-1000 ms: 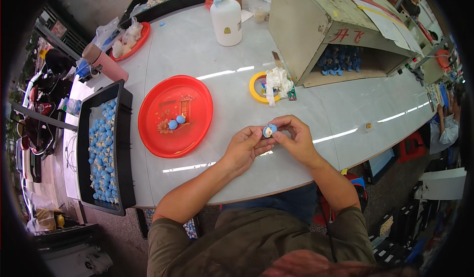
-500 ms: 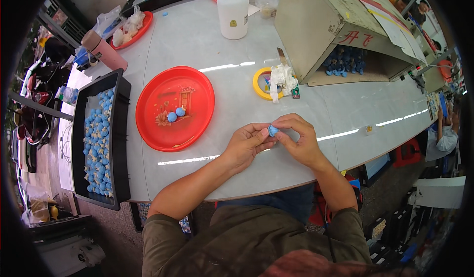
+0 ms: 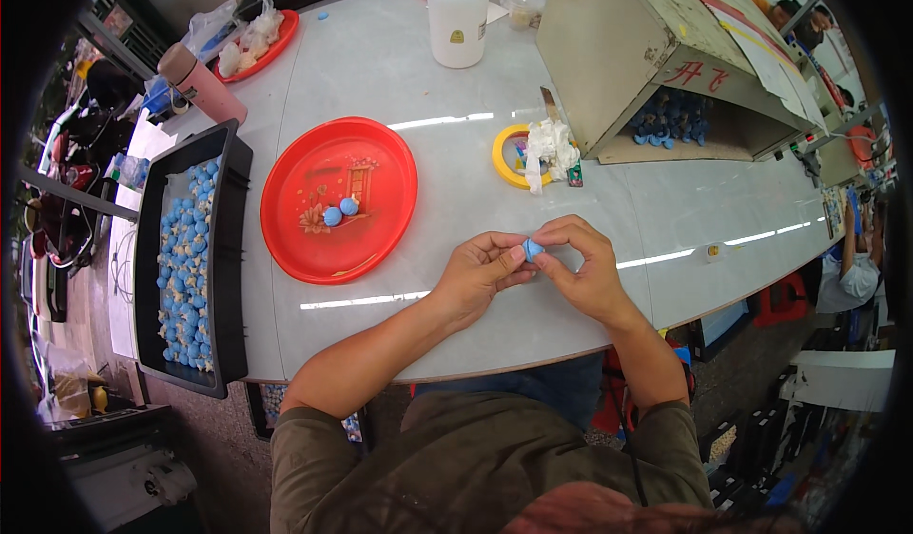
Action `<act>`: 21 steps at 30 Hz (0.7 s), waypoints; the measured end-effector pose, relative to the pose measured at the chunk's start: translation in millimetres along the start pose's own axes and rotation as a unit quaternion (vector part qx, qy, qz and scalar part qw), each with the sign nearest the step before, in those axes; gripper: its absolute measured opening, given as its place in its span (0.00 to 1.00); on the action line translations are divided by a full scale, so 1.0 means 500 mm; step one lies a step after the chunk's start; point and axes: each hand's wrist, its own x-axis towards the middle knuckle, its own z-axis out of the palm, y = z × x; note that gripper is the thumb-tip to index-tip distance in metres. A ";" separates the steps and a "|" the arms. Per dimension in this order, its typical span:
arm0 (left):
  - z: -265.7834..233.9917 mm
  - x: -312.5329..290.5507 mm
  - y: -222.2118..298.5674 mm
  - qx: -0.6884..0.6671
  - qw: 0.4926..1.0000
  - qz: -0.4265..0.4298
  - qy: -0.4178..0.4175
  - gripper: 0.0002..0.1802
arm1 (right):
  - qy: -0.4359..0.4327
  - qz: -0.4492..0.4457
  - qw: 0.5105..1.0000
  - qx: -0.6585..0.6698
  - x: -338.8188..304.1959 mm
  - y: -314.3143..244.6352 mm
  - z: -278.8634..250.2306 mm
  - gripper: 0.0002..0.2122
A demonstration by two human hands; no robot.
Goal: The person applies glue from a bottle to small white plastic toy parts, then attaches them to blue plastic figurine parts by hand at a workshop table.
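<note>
Just above the table's near edge, my left hand (image 3: pixel 479 275) and my right hand (image 3: pixel 588 270) meet around a small blue piece (image 3: pixel 534 249). Thumb and fingers of both hands pinch it from either side, hiding much of its shape; the part that shows looks folded or pointed. To the left of my hands is a round red tray (image 3: pixel 380 239) with two small blue balls (image 3: pixel 340 211) lying near its middle. Farther left, a long black bin (image 3: pixel 234 277) holds many similar blue balls with cream-coloured bits.
A yellow tape roll (image 3: pixel 502 161) with crumpled white tissue (image 3: pixel 550 150) lies beyond my hands. At the back stand a white bottle (image 3: pixel 456 22) and a beige metal box (image 3: pixel 609 58) with blue pieces inside. A pink flask (image 3: pixel 211 95) stands back left, near a smaller red tray (image 3: pixel 276 51).
The blue piece has turned slightly between my fingers and shows a more pointed side. Both hands keep their pinch in nearly the same place; the whole view has shifted a little.
</note>
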 end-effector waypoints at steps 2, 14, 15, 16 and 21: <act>0.000 0.000 0.000 0.012 1.000 -0.015 0.011 0.14 | -0.001 0.004 1.000 -0.001 -0.001 0.000 0.000 0.09; -0.005 0.001 -0.005 0.007 1.000 0.000 -0.003 0.12 | 0.011 -0.008 1.000 -0.025 -0.005 0.002 0.003 0.10; -0.006 0.001 -0.005 0.005 1.000 0.015 -0.011 0.12 | 0.005 -0.008 1.000 -0.023 -0.004 0.003 0.001 0.10; -0.005 0.001 -0.005 0.009 1.000 0.018 -0.016 0.12 | -0.004 -0.008 1.000 -0.018 -0.004 0.003 0.000 0.10; -0.004 0.000 -0.004 0.030 0.999 0.031 -0.024 0.11 | -0.001 0.008 1.000 -0.008 -0.006 0.004 0.002 0.09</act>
